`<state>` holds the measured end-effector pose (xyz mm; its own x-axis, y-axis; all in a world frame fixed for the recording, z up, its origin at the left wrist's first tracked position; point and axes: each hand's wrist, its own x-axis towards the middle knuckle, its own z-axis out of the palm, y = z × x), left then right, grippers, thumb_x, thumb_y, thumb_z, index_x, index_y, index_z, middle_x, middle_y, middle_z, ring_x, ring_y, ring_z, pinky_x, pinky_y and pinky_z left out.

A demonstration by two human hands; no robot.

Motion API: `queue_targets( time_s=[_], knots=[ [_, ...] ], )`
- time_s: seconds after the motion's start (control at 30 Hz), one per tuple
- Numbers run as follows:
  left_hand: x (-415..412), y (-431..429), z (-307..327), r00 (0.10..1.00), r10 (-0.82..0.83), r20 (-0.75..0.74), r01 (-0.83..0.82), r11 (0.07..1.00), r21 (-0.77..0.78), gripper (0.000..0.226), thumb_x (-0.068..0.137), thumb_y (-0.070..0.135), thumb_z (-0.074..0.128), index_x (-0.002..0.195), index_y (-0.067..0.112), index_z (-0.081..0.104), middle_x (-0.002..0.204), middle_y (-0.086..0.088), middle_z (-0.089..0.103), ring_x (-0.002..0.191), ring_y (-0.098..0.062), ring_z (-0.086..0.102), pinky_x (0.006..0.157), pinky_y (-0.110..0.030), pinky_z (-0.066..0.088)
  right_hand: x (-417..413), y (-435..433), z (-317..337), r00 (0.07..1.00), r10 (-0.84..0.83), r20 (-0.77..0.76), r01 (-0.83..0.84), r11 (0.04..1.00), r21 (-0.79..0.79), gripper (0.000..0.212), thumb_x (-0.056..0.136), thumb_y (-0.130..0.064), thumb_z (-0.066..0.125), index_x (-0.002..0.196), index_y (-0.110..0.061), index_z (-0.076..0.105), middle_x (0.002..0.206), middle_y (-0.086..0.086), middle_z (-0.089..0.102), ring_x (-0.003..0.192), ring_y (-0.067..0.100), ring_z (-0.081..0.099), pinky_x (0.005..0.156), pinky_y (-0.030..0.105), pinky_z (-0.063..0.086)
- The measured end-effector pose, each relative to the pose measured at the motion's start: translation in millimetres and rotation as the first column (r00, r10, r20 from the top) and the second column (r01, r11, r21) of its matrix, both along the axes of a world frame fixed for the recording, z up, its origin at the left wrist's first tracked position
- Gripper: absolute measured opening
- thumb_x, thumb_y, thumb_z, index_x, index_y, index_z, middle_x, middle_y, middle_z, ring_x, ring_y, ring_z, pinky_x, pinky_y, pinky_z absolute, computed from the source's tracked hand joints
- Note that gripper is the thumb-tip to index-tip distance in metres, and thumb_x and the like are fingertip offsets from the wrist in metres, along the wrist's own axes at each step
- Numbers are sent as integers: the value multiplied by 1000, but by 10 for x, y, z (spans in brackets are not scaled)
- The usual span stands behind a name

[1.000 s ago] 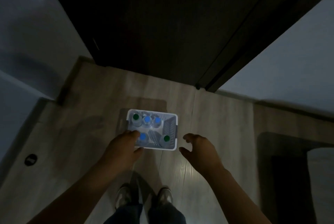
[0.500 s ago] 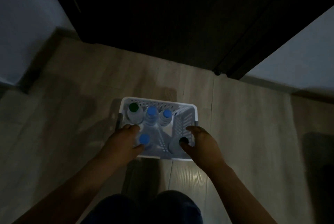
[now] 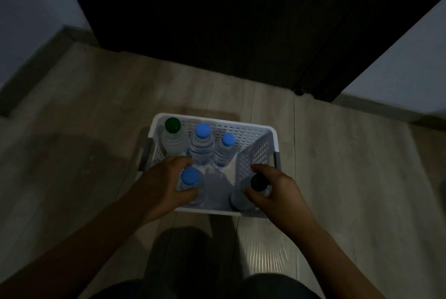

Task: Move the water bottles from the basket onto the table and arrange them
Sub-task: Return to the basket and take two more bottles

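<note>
A white perforated basket [image 3: 255,139] stands on the wooden floor in dim light. Along its far side stand a green-capped water bottle [image 3: 172,134] and two blue-capped water bottles [image 3: 202,142] [image 3: 224,149]. My left hand [image 3: 164,185] is wrapped around the neck of a blue-capped bottle [image 3: 189,176] at the near left of the basket. My right hand [image 3: 277,190] grips a dark-capped bottle [image 3: 259,182] at the near right. Both bottles look upright inside the basket.
A dark open doorway [image 3: 217,21] lies just beyond the basket, with pale walls [image 3: 398,62] on either side. Wooden floor [image 3: 350,178] surrounds the basket. My knees [image 3: 277,286] are at the bottom edge. No table is in view.
The view has dropped closer to the basket. My right hand moved from beside the basket onto the dark-capped bottle, and my left hand closed around the blue-capped one.
</note>
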<state>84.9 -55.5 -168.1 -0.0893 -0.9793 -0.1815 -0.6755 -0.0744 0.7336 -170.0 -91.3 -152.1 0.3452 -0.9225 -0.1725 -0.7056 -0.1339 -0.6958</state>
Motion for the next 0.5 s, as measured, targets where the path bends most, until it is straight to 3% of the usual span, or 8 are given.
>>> queue_targets(
  time_s=[0.13, 0.3, 0.5],
  knots=[
    [-18, -1, -43, 1000, -9, 8, 10, 989, -146, 49, 73, 22, 79, 116, 10, 58, 115, -4, 63, 103, -13, 59, 92, -35, 52, 38, 9, -112, 994, -66, 92, 66, 998, 5, 37, 83, -30, 69, 106, -49, 47, 94, -37, 46, 90, -30, 46, 69, -4, 42],
    [-81, 36, -176, 999, -31, -44, 17, 956, -294, 41, 71, 19, 79, 106, 6, 63, 103, -5, 68, 97, -15, 64, 86, -41, 55, 88, 38, -323, 957, -176, 230, 179, 984, 10, 50, 81, -25, 72, 125, -33, 48, 102, -32, 51, 92, -28, 49, 71, -1, 45],
    [-111, 52, -369, 982, 87, -170, -126, 965, -231, 50, 70, 53, 61, 106, 19, 62, 101, 9, 66, 97, -5, 62, 86, -34, 54, 103, 107, -547, 879, -293, 378, 287, 955, 72, 41, 79, -26, 73, 117, -29, 57, 99, -33, 60, 95, -18, 56, 75, 18, 56]
  ],
)
